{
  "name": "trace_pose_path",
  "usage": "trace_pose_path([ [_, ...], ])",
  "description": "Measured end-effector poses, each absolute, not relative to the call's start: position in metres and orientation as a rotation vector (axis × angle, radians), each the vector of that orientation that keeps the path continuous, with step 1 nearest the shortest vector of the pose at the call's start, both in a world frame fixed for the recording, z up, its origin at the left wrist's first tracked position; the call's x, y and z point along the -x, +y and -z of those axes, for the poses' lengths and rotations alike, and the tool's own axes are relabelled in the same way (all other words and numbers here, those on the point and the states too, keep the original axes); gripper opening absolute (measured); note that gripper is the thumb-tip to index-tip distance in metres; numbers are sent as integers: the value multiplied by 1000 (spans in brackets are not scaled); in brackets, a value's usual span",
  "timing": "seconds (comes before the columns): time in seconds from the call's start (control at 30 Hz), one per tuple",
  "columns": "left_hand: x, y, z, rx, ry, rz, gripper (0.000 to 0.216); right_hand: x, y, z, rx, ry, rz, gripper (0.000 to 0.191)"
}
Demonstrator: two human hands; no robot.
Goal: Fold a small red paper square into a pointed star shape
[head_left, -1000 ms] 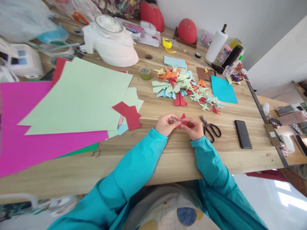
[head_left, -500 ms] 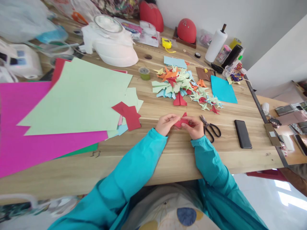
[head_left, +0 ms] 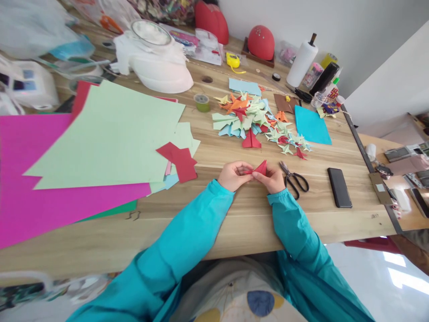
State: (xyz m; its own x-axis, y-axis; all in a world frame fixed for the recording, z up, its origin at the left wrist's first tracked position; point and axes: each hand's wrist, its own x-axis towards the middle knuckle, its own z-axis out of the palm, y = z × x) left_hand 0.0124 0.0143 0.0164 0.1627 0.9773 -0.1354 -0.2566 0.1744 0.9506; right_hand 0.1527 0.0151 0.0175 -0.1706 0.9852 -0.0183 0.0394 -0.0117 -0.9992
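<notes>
A small folded red paper piece (head_left: 258, 168) is pinched between both of my hands just above the wooden table (head_left: 234, 223). My left hand (head_left: 233, 175) grips its left end with curled fingers. My right hand (head_left: 273, 178) holds its right side, fingers closed around it. Both arms wear teal sleeves. Black scissors (head_left: 295, 180) lie right beside my right hand. A single red folded shape (head_left: 251, 140) lies a little beyond my hands, at the near edge of a heap of folded paper shapes (head_left: 254, 118).
Large sheets of pale green paper (head_left: 107, 134) and magenta paper (head_left: 40, 179) cover the left, with red paper scraps (head_left: 179, 161) at their edge. A black phone (head_left: 339, 187) lies right of the scissors. A blue sheet (head_left: 311, 126), paper towel roll (head_left: 302, 62) and white bundle (head_left: 154, 58) stand farther back.
My hands have turned the red paper piece; its point now sticks up to the right between my fingers. The hands stayed at the same spot on the table.
</notes>
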Motion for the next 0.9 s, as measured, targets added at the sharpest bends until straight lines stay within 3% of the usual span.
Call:
trace_pose_path([
  [0.17,-13,13,-16,-1031,968,-1095,34,-154,14,-14,1201,-1420,-1211,29],
  [0.9,-13,11,-14,-1035,951,-1044,38,-144,12,-16,1266,-1245,-1279,41],
])
